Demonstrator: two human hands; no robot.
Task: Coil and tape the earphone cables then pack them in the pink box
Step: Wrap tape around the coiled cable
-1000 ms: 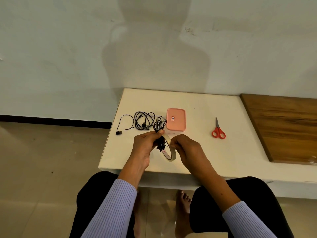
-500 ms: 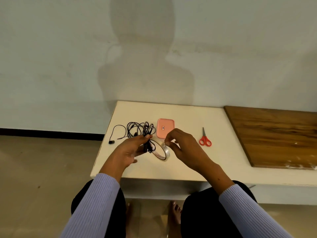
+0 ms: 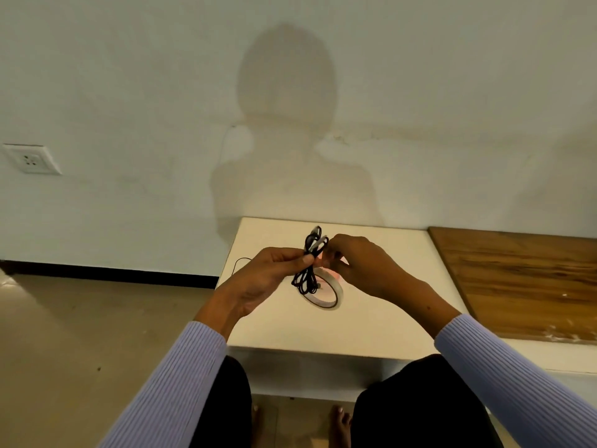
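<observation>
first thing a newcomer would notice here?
The two hands meeting mid-frame over the white table: the left hand pinches a coiled black earphone cable, the right hand working at its top. A tape roll hangs just below them. Behind, the person's shadow fills the wall.

Plain domestic room, bare white wall (image 3: 129,76) at 12 o'clock, wall socket (image 3: 31,158) at 10 o'clock, low white table (image 3: 290,328), tiled floor (image 3: 80,334), wooden board (image 3: 523,279) at 3 o'clock

Cable bundle (image 3: 309,264) between left hand (image 3: 268,279) and right hand (image 3: 358,263), above table (image 3: 290,328); tape roll (image 3: 324,294) below bundle; board (image 3: 523,279) right.
</observation>
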